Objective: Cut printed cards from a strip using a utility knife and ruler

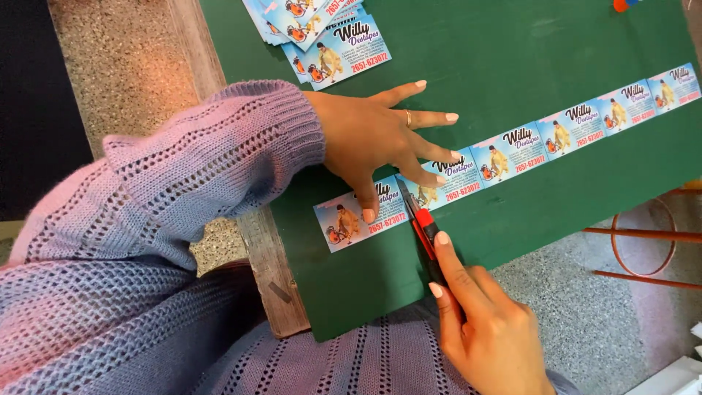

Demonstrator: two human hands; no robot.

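I logged the printed card strip (512, 150) as the landmark: a long row of small blue cards joined end to end, lying flat on the green cutting board (512, 44), its long axis running from the near-left end up and away toward the far-right corner of the board. The left hand (380, 135) lay palm down over the near-left end of the strip, fingers spread — the thumb pressed on the end card, the other fingertips on the next card along, so the seam between the two sat in the gap between them. The right hand (486, 329) came in from the near side of the strip, closed around the red utility knife (424, 234) with the forefinger laid along its back. The knife body lay across the strip's long axis, nearly square to it, and the blade tip met the strip at that seam, just beside the left thumb. I judged the cut line to run crosswise, toward the right hand, which was the nearer one to the knife — the left only pinned the strip. A loose stack of cut cards (322, 36) lay well apart from the strip, beyond the left wrist at the far edge of the board. The lilac knitted sleeve (219, 175) covered the left forearm.
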